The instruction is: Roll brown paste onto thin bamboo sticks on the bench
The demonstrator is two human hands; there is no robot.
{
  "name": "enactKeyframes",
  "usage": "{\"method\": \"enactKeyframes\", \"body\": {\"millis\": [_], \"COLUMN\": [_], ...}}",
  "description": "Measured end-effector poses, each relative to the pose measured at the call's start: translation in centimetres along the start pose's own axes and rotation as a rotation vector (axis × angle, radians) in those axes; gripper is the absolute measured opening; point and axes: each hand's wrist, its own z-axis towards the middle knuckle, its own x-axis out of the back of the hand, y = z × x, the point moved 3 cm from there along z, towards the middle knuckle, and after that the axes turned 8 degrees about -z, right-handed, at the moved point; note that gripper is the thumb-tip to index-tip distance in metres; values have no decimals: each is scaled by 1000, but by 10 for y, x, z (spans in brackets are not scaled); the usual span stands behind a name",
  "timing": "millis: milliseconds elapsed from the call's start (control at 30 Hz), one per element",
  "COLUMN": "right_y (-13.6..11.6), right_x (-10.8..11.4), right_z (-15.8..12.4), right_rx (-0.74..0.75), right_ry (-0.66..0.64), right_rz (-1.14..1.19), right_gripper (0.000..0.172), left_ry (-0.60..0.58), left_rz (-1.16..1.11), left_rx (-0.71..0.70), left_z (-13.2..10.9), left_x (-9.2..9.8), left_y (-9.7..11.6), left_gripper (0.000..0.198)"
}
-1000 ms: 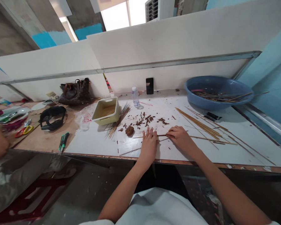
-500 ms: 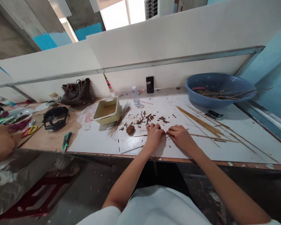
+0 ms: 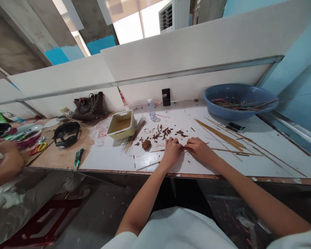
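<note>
A thin wooden stick lies across the white board, and my left hand and my right hand meet on it, fingertips almost touching. Both hands pinch the stick, and its middle is hidden under my fingers. Just left of my left hand sit a brown paste lump and scattered brown crumbs. To the right of my right hand lies a heap of long thin sticks.
A cream tray and a stick bundle stand beyond my hands, with a blue basin of sticks far right. A co-worker's hand is at far left, near scissors. The board's front edge runs below my wrists.
My hands have drawn together along the stick, and the left hand's fingers now curl closer to the right hand. The whole view has tilted slightly, and the co-worker's hand has moved right.
</note>
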Motion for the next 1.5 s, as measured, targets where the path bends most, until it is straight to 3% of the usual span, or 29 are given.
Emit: {"method": "enactKeyframes", "body": {"millis": [667, 967, 1100, 1267, 1500], "right_y": [0, -4, -10, -20, -36], "right_x": [-9, -5, -4, -8, -11], "right_z": [-11, -9, -17, -26, -27], "right_rx": [16, -37, -59, -169, -198], "right_ry": [65, 37, 27, 126, 133], "right_rz": [-54, -19, -82, -132, -191], "right_gripper": [28, 27, 26, 27, 28], "left_ry": [37, 19, 17, 54, 35], "left_rz": [4, 87, 109, 93, 204], "left_rx": [17, -81, -99, -39, -136], "left_z": [-6, -8, -10, -10, -20], "left_x": [-2, -4, -6, -7, -1], "left_y": [0, 5, 4, 1, 13], "left_gripper": [19, 25, 27, 23, 20]}}
